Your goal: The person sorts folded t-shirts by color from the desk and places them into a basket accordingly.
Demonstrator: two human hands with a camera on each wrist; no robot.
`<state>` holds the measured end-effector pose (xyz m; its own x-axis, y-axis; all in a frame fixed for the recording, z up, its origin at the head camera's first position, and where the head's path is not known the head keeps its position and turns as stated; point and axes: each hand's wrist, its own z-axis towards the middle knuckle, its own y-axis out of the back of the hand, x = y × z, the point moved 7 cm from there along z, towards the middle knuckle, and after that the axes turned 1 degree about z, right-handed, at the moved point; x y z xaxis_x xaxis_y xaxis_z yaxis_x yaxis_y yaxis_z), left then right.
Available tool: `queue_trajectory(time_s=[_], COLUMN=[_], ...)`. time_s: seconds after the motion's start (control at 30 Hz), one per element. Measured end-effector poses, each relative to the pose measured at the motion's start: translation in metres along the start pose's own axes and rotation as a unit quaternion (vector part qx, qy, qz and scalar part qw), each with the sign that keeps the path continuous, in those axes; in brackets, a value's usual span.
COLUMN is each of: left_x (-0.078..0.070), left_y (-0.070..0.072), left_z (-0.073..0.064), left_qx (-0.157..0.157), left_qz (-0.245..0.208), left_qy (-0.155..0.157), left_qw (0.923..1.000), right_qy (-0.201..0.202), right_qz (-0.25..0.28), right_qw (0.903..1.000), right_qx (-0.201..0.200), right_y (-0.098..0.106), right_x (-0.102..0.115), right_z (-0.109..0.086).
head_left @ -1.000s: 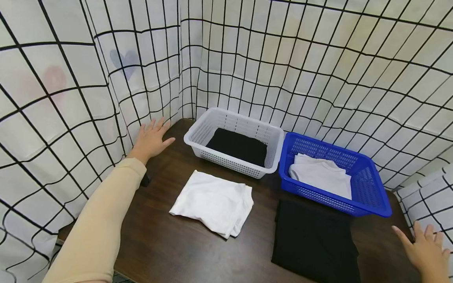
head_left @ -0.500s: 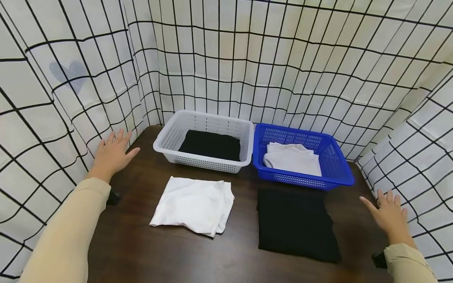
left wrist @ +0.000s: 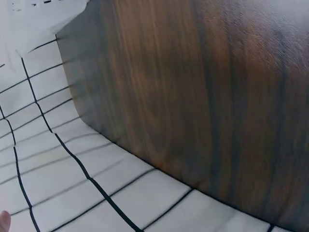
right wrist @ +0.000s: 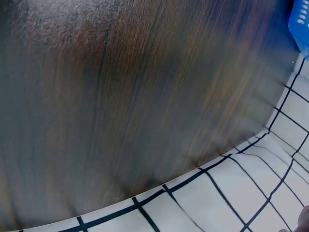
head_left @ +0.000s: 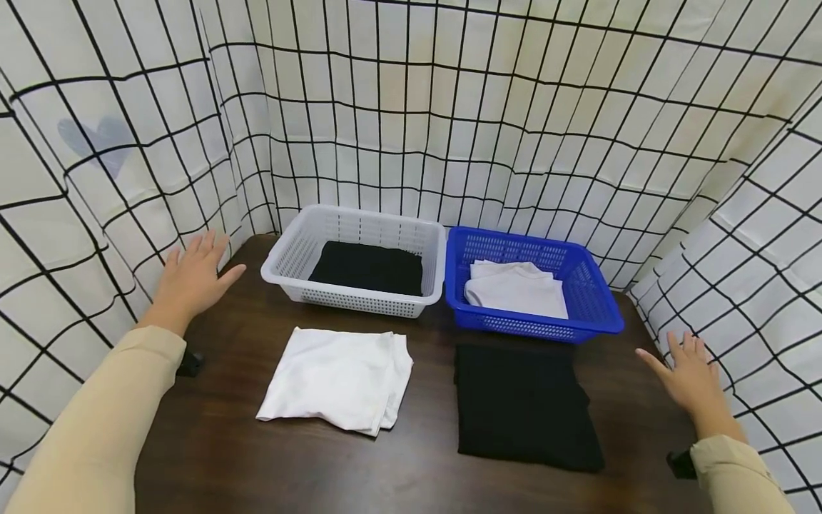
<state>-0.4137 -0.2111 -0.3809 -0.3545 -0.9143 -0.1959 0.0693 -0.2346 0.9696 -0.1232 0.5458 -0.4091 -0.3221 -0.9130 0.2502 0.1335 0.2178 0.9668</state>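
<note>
Black cloth (head_left: 523, 410): folded flat on the table (head_left: 411, 482), nearest you and right of centre; it keeps its place, untouched by either hand.
Right hand (head_left: 692, 382): fingers and thumb spread wide, holding nothing, well to the right of the black cloth; a second ago the frame edge cut it short, and now your cuff (head_left: 732, 467) shows too.
White cloth (head_left: 334, 378): folded on the table left of the black one, its layers not quite even at the right edge; it also lies as it did, apart from both hands.
Left hand (head_left: 191, 278): fingers spread, thumb out, nothing in it, left of the baskets; I can't tell whether it touches the curtain.
White basket (head_left: 347, 298): behind the white cloth, with inner black cloth (head_left: 369, 268).
Blue basket (head_left: 520, 325): just beside it on the right, with inner white cloth (head_left: 519, 289).
Curtain (head_left: 398, 107): its grid has slid leftward as your view swung right. That looks like the main change; with both hands bare and every cloth lying as before, I judge the handling is at a pause.
</note>
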Motion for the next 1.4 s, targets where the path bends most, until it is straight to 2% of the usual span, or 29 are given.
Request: queue_trajectory(time_s=[0.4,0.67,0.9,1.1,1.3,1.4], left_x=[-0.019,-0.033,-0.051,-0.057,-0.071,-0.077], left_y=[-0.001,-0.013,-0.015,-0.019,-0.020,-0.021], left_z=[0.022,0.040,0.055,0.059,0.063,0.060], left_qx=[-0.004,0.002,0.002,0.014,0.014,0.011], left_qz=[0.008,0.005,-0.002,0.004,0.003,-0.004], left_qy=[-0.016,-0.027,-0.041,-0.049,-0.051,-0.056], left_qw=[0.9998,0.9996,0.9992,0.9987,0.9986,0.9984], right_qy=[0.038,0.068,0.076,0.085,0.091,0.098], right_qz=[0.015,0.012,0.020,0.020,0.021,0.022], right_qw=[0.9987,0.9972,0.9963,0.9959,0.9954,0.9948], right_qx=[-0.030,-0.028,-0.033,-0.024,-0.019,-0.014], right_y=[0.005,-0.003,-0.005,-0.008,-0.012,-0.014], right_x=[0.015,0.032,0.044,0.059,0.071,0.077], right_z=[0.026,0.034,0.044,0.050,0.054,0.052])
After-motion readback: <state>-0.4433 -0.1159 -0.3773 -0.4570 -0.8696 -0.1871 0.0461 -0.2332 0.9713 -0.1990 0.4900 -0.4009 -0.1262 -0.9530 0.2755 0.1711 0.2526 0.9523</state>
